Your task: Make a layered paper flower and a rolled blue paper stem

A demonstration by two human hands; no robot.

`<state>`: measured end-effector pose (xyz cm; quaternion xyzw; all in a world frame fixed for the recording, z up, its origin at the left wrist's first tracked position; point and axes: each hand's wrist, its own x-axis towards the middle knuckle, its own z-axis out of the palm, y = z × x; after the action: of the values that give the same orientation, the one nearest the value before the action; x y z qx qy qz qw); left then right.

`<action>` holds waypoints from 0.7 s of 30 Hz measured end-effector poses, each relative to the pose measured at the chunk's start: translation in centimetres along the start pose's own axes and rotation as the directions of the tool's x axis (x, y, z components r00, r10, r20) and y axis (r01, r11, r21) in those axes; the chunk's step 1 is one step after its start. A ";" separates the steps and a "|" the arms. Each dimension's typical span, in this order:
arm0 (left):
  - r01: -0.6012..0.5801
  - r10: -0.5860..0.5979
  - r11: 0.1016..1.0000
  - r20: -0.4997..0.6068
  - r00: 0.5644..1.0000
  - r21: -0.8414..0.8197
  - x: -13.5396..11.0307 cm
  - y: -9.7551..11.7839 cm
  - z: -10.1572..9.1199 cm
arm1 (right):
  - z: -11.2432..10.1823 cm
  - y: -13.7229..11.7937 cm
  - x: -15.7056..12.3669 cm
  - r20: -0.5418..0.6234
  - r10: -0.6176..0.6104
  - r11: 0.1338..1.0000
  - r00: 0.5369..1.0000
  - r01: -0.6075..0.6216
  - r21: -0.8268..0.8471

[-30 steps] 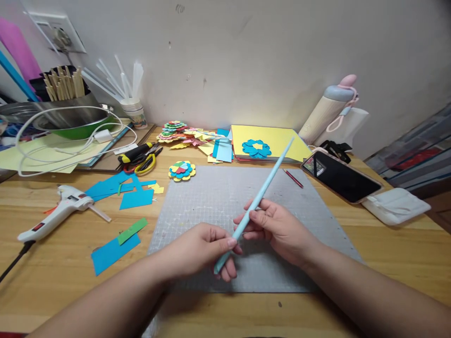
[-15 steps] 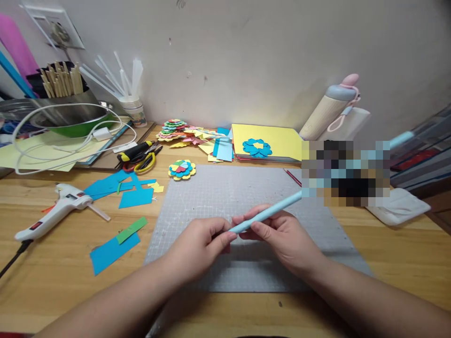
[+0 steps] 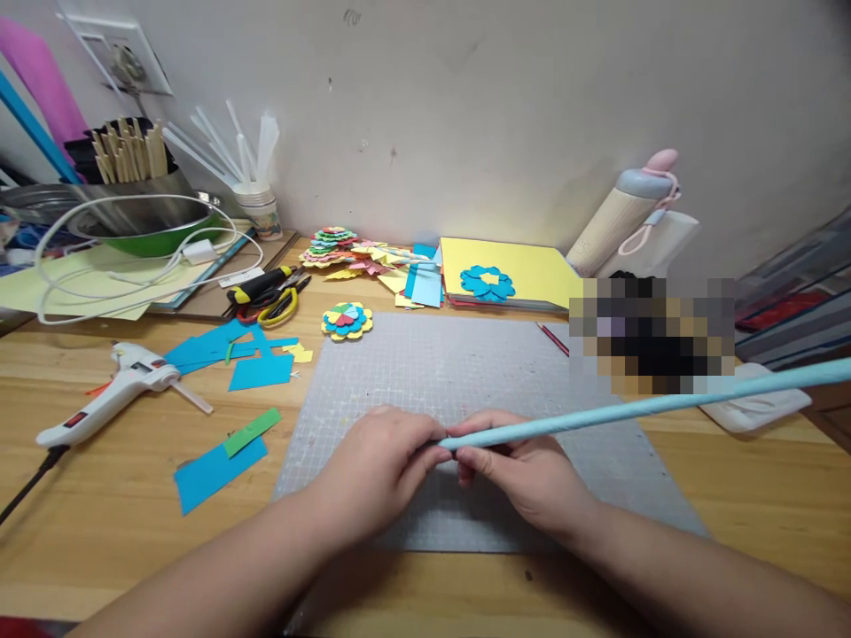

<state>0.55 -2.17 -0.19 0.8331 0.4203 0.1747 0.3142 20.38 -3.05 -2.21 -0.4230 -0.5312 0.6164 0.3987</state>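
A long light-blue rolled paper tube (image 3: 598, 418) slants from the middle of the view out past the right edge. My left hand (image 3: 392, 456) pinches its near end between thumb and fingers. Close beside it, my right hand (image 3: 525, 465) grips the same tube a little further along, thumb in front and fingers behind. Both hands are over the grey cutting mat (image 3: 412, 363). At the mat's upper left corner lies a layered paper flower (image 3: 347, 321) in yellow, blue and other colours. A blue paper flower (image 3: 487, 283) rests on yellow paper (image 3: 532, 261) at the back.
On the left lie a white glue gun (image 3: 120, 394), blue paper pieces (image 3: 219, 474), a green strip (image 3: 253, 432) and yellow-handled scissors (image 3: 279, 308). A cup of glue sticks (image 3: 258, 213) stands near the wall. A bottle (image 3: 621, 208) leans at the right; a blurred patch hides things below it.
The tube's far end has swung down and towards me, so it now runs flatter and leaves the right edge. Both hands stay on its near end. The view has shifted slightly.
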 end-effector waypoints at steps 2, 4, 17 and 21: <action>0.000 0.000 1.000 -0.007 1.000 0.002 -0.2 0.0 0.2 | 0.4 0.3 -0.2 -0.010 0.001 0.999 1.000 0.000 0.036; -0.011 0.011 1.000 -0.023 1.000 0.000 -0.3 0.0 0.3 | 0.6 0.4 -0.3 -0.020 -0.001 0.998 1.000 0.002 0.058; 0.140 -0.163 0.959 -0.073 0.984 -0.248 -0.2 1.4 -1.3 | -0.9 -0.3 0.8 -0.064 0.001 0.936 0.998 0.022 0.352; 0.039 -0.178 0.940 -0.391 0.903 -0.338 -2.0 2.7 -1.2 | -1.1 -0.1 1.9 -0.133 0.150 0.886 0.980 -0.073 0.459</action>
<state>0.29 -4.58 2.44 0.6891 0.4894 0.3963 0.3586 20.77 -0.88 -2.34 -0.3982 -0.3135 0.7076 0.4923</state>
